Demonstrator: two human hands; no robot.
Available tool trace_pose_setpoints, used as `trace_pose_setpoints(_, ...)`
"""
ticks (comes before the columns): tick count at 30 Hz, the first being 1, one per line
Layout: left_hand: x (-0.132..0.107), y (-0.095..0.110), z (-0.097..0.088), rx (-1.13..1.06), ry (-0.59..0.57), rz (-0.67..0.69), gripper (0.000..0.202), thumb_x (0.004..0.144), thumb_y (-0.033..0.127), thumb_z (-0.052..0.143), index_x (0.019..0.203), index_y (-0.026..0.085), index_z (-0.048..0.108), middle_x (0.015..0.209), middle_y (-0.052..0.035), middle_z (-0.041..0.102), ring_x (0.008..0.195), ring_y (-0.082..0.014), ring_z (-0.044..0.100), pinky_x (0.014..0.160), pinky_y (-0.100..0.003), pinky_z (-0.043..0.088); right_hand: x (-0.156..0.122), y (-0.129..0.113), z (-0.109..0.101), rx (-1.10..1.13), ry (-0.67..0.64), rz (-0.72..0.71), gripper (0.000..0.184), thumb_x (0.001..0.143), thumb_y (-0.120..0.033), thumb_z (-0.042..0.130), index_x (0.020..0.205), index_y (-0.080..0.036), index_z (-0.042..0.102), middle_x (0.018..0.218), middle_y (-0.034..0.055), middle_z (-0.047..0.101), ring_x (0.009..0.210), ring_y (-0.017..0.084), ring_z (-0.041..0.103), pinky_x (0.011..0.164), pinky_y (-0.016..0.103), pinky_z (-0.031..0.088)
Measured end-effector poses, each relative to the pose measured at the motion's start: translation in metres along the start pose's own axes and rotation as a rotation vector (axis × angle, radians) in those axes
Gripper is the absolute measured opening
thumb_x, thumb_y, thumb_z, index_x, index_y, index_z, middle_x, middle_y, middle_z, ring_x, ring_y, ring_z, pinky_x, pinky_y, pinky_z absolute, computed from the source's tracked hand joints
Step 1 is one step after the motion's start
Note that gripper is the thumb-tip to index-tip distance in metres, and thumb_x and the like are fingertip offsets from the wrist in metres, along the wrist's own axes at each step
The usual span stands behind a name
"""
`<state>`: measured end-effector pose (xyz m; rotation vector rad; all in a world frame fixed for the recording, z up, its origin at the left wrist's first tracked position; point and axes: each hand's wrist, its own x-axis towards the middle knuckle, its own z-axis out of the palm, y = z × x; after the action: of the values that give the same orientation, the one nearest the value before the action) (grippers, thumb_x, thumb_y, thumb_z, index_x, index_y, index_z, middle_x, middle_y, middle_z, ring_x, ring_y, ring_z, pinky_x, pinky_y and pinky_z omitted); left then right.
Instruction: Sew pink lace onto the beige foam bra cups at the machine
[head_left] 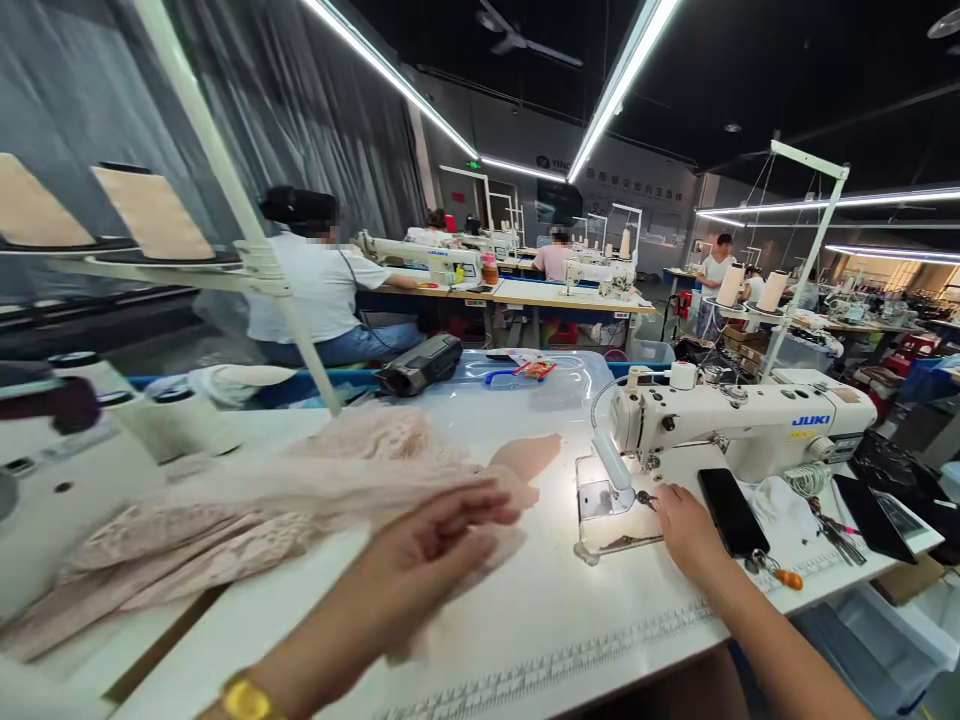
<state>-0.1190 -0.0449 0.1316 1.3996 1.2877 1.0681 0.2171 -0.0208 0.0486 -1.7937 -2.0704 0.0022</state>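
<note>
My left hand (431, 550) is over the table, blurred by motion, with thumb and curled fingers apart. Pale pink fabric (397, 470) lies behind and beside its fingertips, also smeared; I see no firm grip on it. A small flat pink piece (529, 457) lies just beyond. At the sewing machine (720, 425), my right hand (686, 530) rests by the lit needle plate (596, 500) with its fingers drawn together. A small dark metal thing (645, 498) shows at those fingertips; its kind is unclear.
Right of my right hand lie a black phone (733, 512), keys with an orange fob (786, 578), white cloth and tools. A ruler strip (555, 665) runs along the front edge. Thread cones (154, 215) stand left. Ahead, a person in white (307, 285) sits at another machine.
</note>
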Motion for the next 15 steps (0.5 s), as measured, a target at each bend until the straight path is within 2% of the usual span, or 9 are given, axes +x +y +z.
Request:
trace_pose_setpoints(2, -0.008, -0.015, 0.030, -0.056, -0.150, -0.066, 0.071, 0.063, 0.055, 0.087, 0.123, 0.022, 0.068, 0.120, -0.0140, 0.075, 0.112, -0.0342, 0.069, 0.084, -0.038, 0.058, -0.018, -0.016, -0.004, 0.118, -0.034, -0.077, 0.025, 0.111, -0.021, 0.037, 0.112, -0.021, 0.062, 0.080, 0.0004, 0.070, 0.073, 0.019, 0.068, 0.067, 0.025, 0.049)
trace_pose_setpoints(4, -0.010, -0.024, 0.047, -0.089, -0.257, -0.121, 0.076, 0.064, 0.049, 0.086, 0.130, 0.020, 0.062, 0.124, -0.0157, 0.073, 0.112, -0.0317, 0.067, 0.087, -0.037, 0.055, -0.035, -0.034, -0.010, 0.254, -0.029, -0.200, 0.020, 0.111, -0.028, 0.040, 0.114, -0.024, 0.059, 0.079, -0.0024, 0.069, 0.069, 0.016, 0.066, 0.064, 0.024, 0.045)
trace_pose_setpoints(6, -0.010, -0.027, 0.054, -0.122, -0.318, -0.145, 0.079, 0.066, 0.045, 0.084, 0.136, 0.019, 0.056, 0.127, -0.0163, 0.071, 0.119, -0.0305, 0.064, 0.090, -0.036, 0.053, -0.045, -0.051, -0.014, 0.264, 0.030, -0.334, 0.010, 0.107, -0.029, 0.051, 0.110, -0.024, 0.060, 0.087, 0.0003, 0.071, 0.075, 0.018, 0.067, 0.066, 0.025, 0.043)
trace_pose_setpoints(9, -0.010, -0.027, 0.057, -0.152, -0.365, -0.143, 0.081, 0.068, 0.041, 0.082, 0.138, 0.020, 0.050, 0.127, -0.0149, 0.069, 0.124, -0.0305, 0.060, 0.089, -0.035, 0.051, -0.047, -0.070, -0.009, 0.071, 0.178, -0.452, 0.003, 0.100, -0.025, 0.063, 0.098, -0.023, 0.062, 0.084, 0.0018, 0.070, 0.072, 0.019, 0.065, 0.063, 0.028, 0.036)
trace_pose_setpoints(12, -0.011, -0.030, 0.064, -0.151, -0.393, -0.131, 0.077, 0.068, 0.038, 0.081, 0.136, 0.019, 0.051, 0.120, -0.0114, 0.069, 0.116, -0.0283, 0.061, 0.091, -0.035, 0.051, -0.042, -0.084, 0.004, -0.068, 0.301, -0.495, 0.007, 0.096, -0.022, 0.068, 0.093, -0.024, 0.062, 0.076, 0.0000, 0.067, 0.065, 0.018, 0.061, 0.061, 0.029, 0.030)
trace_pose_setpoints(15, -0.014, -0.035, 0.072, -0.155, -0.417, -0.108, 0.077, 0.068, 0.036, 0.079, 0.137, 0.019, 0.050, 0.116, -0.0097, 0.070, 0.108, -0.0249, 0.062, 0.090, -0.033, 0.050, -0.040, -0.094, 0.011, -0.092, 0.322, -0.508, 0.011, 0.095, -0.018, 0.066, 0.087, -0.024, 0.061, 0.070, -0.0014, 0.065, 0.061, 0.017, 0.058, 0.058, 0.031, 0.025)
